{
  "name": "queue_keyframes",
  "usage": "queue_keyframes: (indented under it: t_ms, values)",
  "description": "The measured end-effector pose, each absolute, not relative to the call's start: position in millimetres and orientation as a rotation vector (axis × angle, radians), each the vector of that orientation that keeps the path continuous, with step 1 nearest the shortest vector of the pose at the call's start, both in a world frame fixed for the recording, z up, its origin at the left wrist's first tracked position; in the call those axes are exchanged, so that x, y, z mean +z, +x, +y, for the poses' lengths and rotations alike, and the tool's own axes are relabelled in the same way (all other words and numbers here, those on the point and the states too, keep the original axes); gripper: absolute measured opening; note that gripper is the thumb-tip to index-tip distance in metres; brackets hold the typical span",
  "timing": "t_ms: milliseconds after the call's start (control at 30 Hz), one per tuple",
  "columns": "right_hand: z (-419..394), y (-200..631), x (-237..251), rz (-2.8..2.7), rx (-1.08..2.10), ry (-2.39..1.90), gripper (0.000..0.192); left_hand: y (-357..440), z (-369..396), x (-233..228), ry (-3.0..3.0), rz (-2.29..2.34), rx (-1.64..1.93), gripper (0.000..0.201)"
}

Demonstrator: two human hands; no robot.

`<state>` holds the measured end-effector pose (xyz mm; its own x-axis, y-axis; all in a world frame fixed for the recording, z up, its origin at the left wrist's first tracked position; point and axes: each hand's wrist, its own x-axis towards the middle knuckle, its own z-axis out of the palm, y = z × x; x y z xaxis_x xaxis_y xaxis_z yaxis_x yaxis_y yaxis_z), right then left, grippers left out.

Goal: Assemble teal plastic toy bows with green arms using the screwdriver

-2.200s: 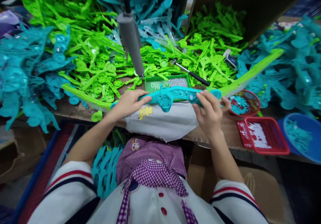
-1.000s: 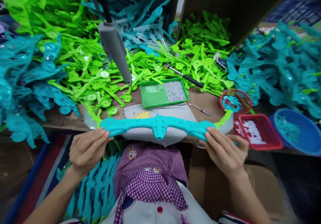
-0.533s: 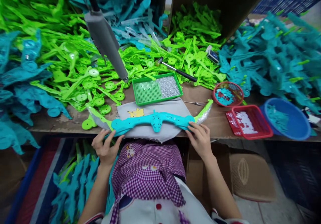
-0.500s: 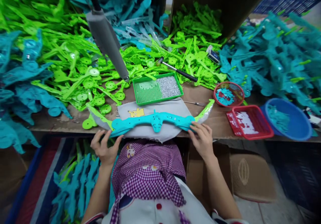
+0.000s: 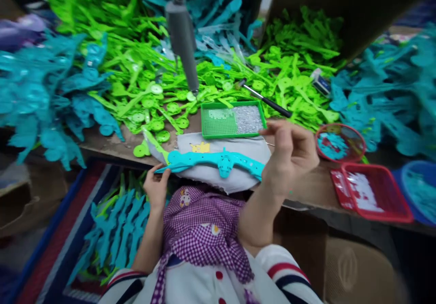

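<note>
A turquoise plastic toy bow (image 5: 195,159) lies across a grey cloth (image 5: 218,181) with a yellow cartoon figure on it. My left hand (image 5: 157,183) pinches the bow's left end between thumb and fingers; a lime green tip (image 5: 156,148) sticks out there. My right hand (image 5: 289,156) is raised over the bow's right end and hides it. Its fingers reach out toward the right edge of a green tray (image 5: 204,133), with the thumb apart and nothing visible in them. The tray holds small silvery pieces (image 5: 248,120) in its right half.
A grey electric screwdriver (image 5: 184,45) hangs above the tray. A hammer (image 5: 265,98) rests on heaped lime green parts (image 5: 146,67). Turquoise parts (image 5: 44,99) pile up at both sides. Right: a round red basket (image 5: 361,142), a red rectangular basket (image 5: 395,199) and a blue basin (image 5: 422,176).
My right hand has let go of the bow's right end and moved up toward the tray. My left hand still holds the left end. The view has shifted.
</note>
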<state>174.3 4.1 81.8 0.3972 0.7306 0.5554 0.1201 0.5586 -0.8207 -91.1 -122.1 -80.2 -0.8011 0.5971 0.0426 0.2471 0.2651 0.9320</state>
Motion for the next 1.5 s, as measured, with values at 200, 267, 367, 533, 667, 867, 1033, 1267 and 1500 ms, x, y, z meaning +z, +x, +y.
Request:
queue_keyframes:
  t_ms: [200, 267, 367, 533, 667, 867, 1033, 1267, 1500]
  values:
    - [-81.9, 158.3, -1.8, -1.285, 1.762, -1.027, 0.024, -77.1, -119.1, -66.4, 0.392, 1.865, 1.801, 0.031]
    - [-106.5, 138.6, -20.8, -1.039, 2.218, -0.897, 0.03, -71.4, -122.4, -59.6, 0.268, 1.762, 1.872, 0.03]
    - [-106.9, 103.7, -33.8, -0.592, 2.425, -0.894, 0.048, -67.4, -132.6, -48.8, 0.163, 1.613, 1.911, 0.03]
    - [-68.9, 76.8, -40.3, -0.354, 2.315, -1.099, 0.048, -84.6, -142.3, -35.2, 0.128, 1.381, 1.742, 0.044]
    - [-71.2, 82.4, -41.9, -0.444, 2.179, -1.134, 0.041, -100.5, -128.6, -23.5, 0.096, 1.255, 1.675, 0.045]
    - [-67.3, 87.7, -38.7, -0.387, 2.025, -1.136, 0.036, -103.5, -93.4, -10.3, 0.074, 1.127, 1.545, 0.039]
    - [-60.6, 88.3, -40.7, -0.386, 2.098, -1.124, 0.033, -110.1, -85.8, -14.3, 0.116, 1.242, 1.522, 0.036]
    - [-53.5, 92.4, -51.1, -0.492, 2.273, -0.959, 0.038, -121.7, -86.5, -32.6, 0.336, 1.367, 1.534, 0.036]
    - [-83.1, 173.6, -13.1, -1.656, 2.363, -0.608, 0.037, -142.5, -80.7, -42.5, 0.393, 1.444, 1.476, 0.054]
